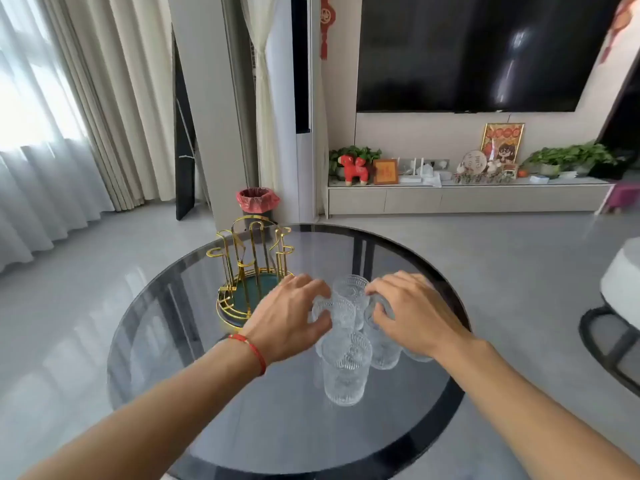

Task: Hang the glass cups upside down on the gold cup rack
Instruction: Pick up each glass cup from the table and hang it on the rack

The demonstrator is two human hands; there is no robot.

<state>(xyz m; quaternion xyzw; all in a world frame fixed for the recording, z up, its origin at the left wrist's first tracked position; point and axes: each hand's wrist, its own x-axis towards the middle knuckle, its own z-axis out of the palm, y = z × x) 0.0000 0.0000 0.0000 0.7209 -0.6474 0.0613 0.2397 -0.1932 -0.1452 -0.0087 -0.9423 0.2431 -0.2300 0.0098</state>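
Where the round dark glass table [242, 427] fills the lower half of the head view, I see a cluster of ribbed glass cups [349, 327] standing close together near its middle, rims up as far as I can tell. The nearest cup [344, 370] stands free in front of the group, untouched. The left hand [289, 317], with a red string bracelet [251, 348] at the wrist, reaches in from the lower left; its fingers curl around a cup on the left side of the cluster, thumb below and fingers above, though the glass is blurred and I cannot tell how firmly it is gripped. The right hand [412, 313] reaches in from the lower right, fingers bent downward over the cups on the right side; I cannot tell whether it grips one or only rests on them. The far cup [351, 287] shows between the two hands. The gold cup rack [249, 271] stands upright on the table to the left of the cluster, just beyond the left hand, its hooked arms bare and its round base holding a dark green tray. Beyond the table edge, a bin with a red liner [258, 200] stands on the grey floor.
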